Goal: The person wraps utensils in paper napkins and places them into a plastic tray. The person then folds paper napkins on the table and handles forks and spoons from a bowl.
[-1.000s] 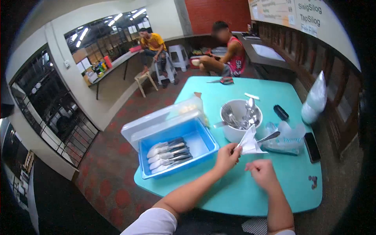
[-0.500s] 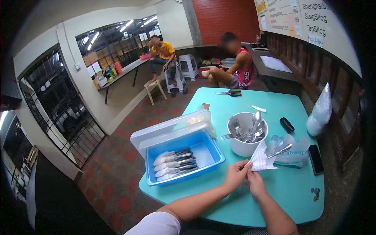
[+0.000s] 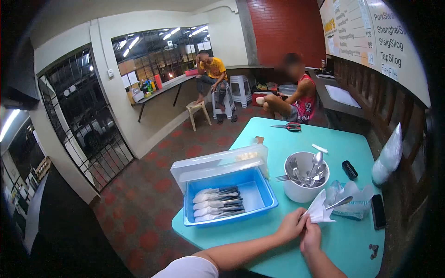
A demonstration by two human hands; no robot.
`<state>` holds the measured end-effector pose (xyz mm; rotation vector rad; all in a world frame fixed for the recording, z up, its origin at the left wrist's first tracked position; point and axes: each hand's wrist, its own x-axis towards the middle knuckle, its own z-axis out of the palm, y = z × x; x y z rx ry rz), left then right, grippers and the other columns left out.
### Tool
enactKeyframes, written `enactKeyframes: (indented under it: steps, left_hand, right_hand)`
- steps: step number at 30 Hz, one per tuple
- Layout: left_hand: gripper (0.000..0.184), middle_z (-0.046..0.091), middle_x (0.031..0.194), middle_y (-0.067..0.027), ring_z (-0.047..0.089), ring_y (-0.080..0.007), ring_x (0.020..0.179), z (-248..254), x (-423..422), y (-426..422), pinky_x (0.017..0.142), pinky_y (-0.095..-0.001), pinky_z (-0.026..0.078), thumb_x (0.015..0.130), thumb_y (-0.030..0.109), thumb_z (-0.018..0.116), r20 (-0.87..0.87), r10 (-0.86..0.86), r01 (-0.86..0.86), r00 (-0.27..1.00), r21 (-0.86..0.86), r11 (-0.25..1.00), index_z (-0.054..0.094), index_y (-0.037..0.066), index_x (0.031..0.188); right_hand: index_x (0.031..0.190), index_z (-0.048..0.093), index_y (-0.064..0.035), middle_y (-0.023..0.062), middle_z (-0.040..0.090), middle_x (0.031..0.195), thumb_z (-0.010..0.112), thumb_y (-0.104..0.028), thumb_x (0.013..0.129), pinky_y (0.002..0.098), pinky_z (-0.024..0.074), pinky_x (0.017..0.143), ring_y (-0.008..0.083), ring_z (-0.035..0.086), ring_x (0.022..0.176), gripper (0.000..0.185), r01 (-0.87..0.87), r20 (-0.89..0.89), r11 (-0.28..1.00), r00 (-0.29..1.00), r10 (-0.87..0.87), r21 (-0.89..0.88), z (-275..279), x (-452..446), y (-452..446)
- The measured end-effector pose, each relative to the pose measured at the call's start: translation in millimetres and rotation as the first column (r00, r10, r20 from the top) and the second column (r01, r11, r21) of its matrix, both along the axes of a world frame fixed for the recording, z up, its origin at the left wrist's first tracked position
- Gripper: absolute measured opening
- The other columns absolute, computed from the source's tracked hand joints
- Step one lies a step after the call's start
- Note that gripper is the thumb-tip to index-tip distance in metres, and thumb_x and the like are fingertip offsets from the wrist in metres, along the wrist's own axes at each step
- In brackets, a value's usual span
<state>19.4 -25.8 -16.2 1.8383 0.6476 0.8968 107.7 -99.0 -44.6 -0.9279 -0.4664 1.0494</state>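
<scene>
**Hands Meet at a White Paper Wrap**

A white paper napkin point(image 3: 320, 209) is gripped by its lower end in the left hand point(image 3: 292, 225), and the right hand point(image 3: 311, 237), held apart a second ago, has been brought in against it. The narrow end is thus pinched from both sides; neither hand is released. A metal utensil point(image 3: 342, 202) is seen jutting from the paper's open end, held just above the turquoise table point(image 3: 343, 143), near the white tub point(image 3: 298, 192) in which loose cutlery point(image 3: 317, 163) is stood. How far the utensil is covered cannot be told.

To the left, paper-wrapped cutlery point(image 3: 218, 204) is laid in a row inside a blue tray point(image 3: 232, 219), behind which a translucent lid point(image 3: 213, 163) is tilted. A plastic bag point(image 3: 354, 208) and a phone point(image 3: 378, 213) are set to the right. Two people are seated beyond.
</scene>
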Motion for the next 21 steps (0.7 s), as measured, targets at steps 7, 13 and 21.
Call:
enactKeyframes:
  steps: [7, 13, 21]
  left_hand:
    - [0.023, 0.061, 0.079, -0.0182, 0.061, -0.0265, 0.067, 15, -7, 1, 0.063, -0.0379, 0.048, 0.097, 0.022, 0.054, 0.044, -0.023, 0.019, 0.999, 0.083, 0.996, 0.053, 0.000, 0.103]
    - [0.019, 0.059, 0.080, -0.0204, 0.059, -0.0308, 0.066, 13, -5, -2, 0.061, -0.0391, 0.046, 0.095, 0.017, 0.055, 0.171, -0.068, 0.064, 0.983, 0.027, 0.998, 0.052, 0.000, 0.102]
    - [0.015, 0.057, 0.084, -0.0231, 0.058, -0.0440, 0.077, 26, -16, -5, 0.066, -0.0447, 0.046, 0.094, 0.013, 0.052, 0.160, -0.113, 0.101, 0.981, 0.083, 0.991, 0.050, 0.001, 0.104]
  right_hand:
    - [0.126, 0.051, -0.0008, 0.0086, 0.060, 0.119, 0.043, -0.028, 0.103, 0.0339, 0.0461, 0.094, 0.0191, 0.057, 0.110, 0.036, 0.029, 0.057, 0.999, 0.998, -0.030, 0.026, 4, -1, -6]
    - [0.119, 0.056, -0.0010, 0.0068, 0.062, 0.111, 0.045, -0.027, 0.102, 0.0302, 0.0467, 0.088, 0.0159, 0.059, 0.102, 0.033, 0.072, 0.122, 0.996, 0.990, -0.066, -0.048, 10, 2, -7]
    - [0.130, 0.044, 0.0034, 0.0119, 0.054, 0.127, 0.042, -0.025, 0.103, 0.0383, 0.0401, 0.103, 0.0227, 0.052, 0.118, 0.040, -0.041, -0.006, 0.992, 0.999, 0.042, 0.115, 14, 3, -11]
